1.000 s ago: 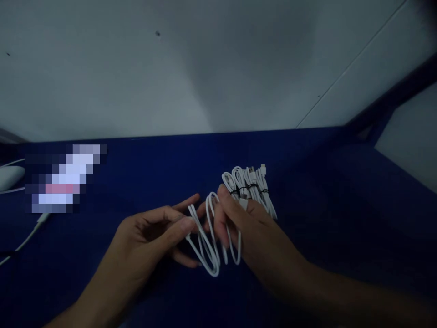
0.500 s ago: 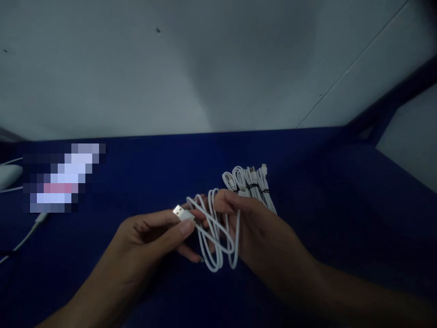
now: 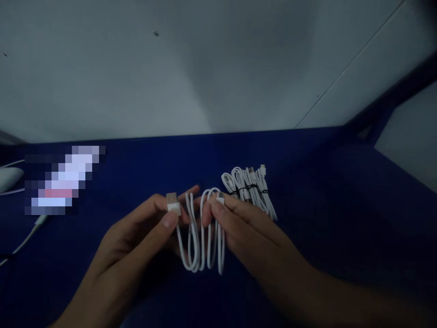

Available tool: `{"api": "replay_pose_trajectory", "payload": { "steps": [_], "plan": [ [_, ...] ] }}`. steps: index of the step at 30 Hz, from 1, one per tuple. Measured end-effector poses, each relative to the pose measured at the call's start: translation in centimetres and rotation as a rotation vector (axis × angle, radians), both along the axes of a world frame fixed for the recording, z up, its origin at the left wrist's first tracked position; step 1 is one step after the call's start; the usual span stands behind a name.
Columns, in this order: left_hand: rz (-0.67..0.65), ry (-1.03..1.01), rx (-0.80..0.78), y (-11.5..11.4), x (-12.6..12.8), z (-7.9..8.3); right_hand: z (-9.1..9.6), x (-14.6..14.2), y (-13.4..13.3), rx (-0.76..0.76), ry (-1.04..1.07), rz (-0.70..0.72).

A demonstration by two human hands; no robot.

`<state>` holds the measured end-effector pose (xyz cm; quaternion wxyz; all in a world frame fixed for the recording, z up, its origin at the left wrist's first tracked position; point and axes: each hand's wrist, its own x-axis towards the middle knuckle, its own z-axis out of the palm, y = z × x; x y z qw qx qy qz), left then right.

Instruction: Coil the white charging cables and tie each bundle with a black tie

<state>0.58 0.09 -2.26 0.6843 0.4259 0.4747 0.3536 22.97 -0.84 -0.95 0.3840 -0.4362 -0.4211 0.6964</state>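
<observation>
A white USB cable point(image 3: 194, 255) hangs in several loose loops between my two hands. My left hand point(image 3: 136, 241) pinches its wide USB plug point(image 3: 173, 204) between thumb and fingers, metal end up. Closed on the smaller plug point(image 3: 220, 198) and the loops beside it is my right hand point(image 3: 252, 228). Some of the fingers behind the loops are hidden. Just beyond my right hand, several white cables point(image 3: 251, 184), coiled and bound with black ties, lie side by side on the blue table point(image 3: 164, 164).
At the left lies a blurred-out bright device point(image 3: 68, 177) with a white cord point(image 3: 23, 241) running from its lower end. A white rounded object point(image 3: 10, 178) sits at the left edge. A pale wall point(image 3: 136, 82) rises behind the table.
My left hand has turned the wide plug upright and shifted slightly left. My right hand has moved left, and the smaller plug now shows in its pinch. The loops hang straighter.
</observation>
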Motion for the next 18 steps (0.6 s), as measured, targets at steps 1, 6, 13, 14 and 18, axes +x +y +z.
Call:
{"api": "replay_pose_trajectory", "payload": {
  "steps": [1,6,13,14,18],
  "plan": [
    [-0.017,0.011,0.010,0.12,0.03,0.09,-0.02,-0.07,0.16,0.043,-0.020,-0.001],
    [-0.001,0.053,0.031,0.45,0.01,0.07,-0.17,-0.35,1.00,0.169,-0.146,0.002],
    [-0.015,0.084,0.033,0.62,0.25,0.35,-0.03,-0.33,0.71,0.208,-0.144,0.039],
    [-0.027,0.077,0.033,0.69,0.32,0.42,0.00,-0.33,0.67,0.219,-0.146,0.048],
    [-0.038,0.082,0.043,0.85,0.49,0.47,0.03,-0.27,0.74,0.235,-0.158,0.059]
  ]
}}
